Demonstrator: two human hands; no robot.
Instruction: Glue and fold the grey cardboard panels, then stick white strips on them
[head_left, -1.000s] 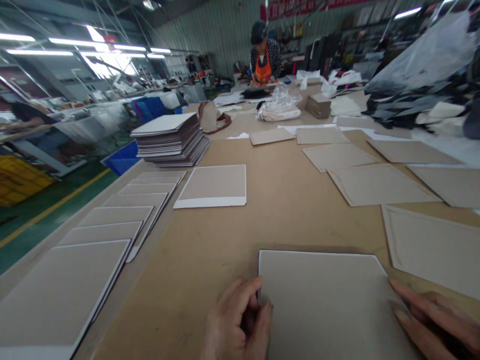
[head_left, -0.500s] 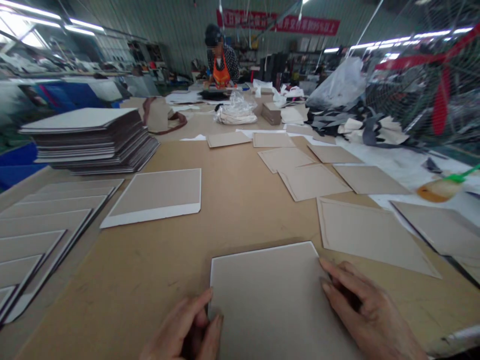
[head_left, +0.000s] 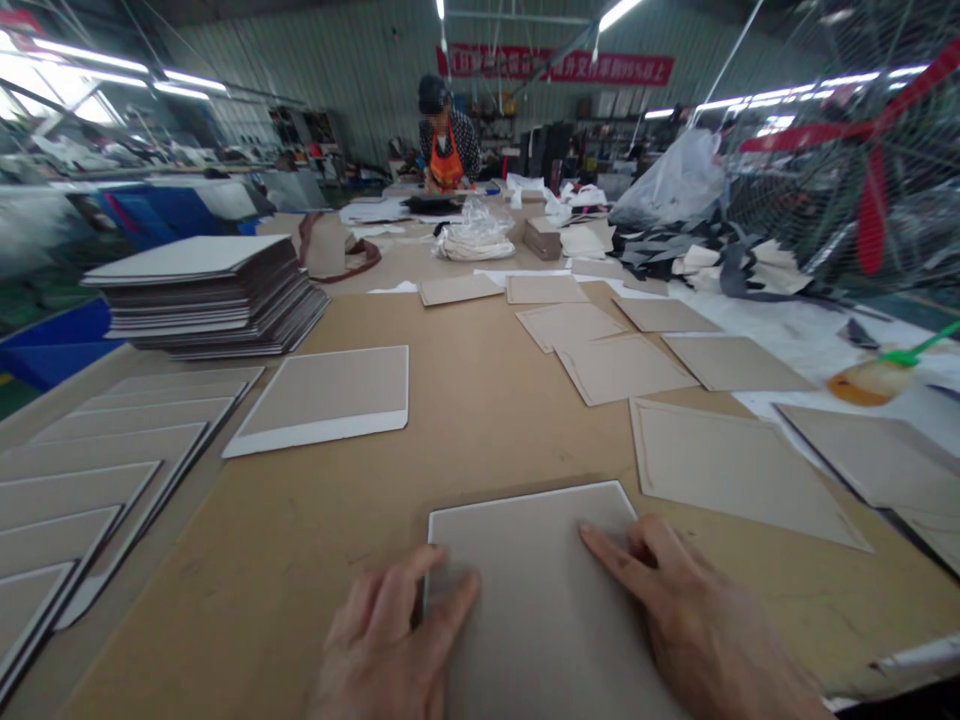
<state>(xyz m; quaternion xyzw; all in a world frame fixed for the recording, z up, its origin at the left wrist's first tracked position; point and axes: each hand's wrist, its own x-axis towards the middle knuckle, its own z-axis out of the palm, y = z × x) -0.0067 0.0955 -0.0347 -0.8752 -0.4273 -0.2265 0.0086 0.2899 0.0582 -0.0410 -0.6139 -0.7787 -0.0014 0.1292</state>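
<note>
Beige panel [head_left: 536, 610] lies flat on tabletop [head_left: 480, 400] between left hand [head_left: 394, 630] and right hand [head_left: 697, 620]. Left thumb and index parted at left edge. Right index extended on top face. I cannot tell whether fingers [head_left: 615, 562] pinch underneath. I judge panel light, stiff; hold by side edges.

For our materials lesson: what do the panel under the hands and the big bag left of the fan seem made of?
Panel: perhaps board or faux leather, matte beige; it lies flat with crisp edges.
Bag: probably plastic film, slightly glossy; translucent and wrinkled.
</note>
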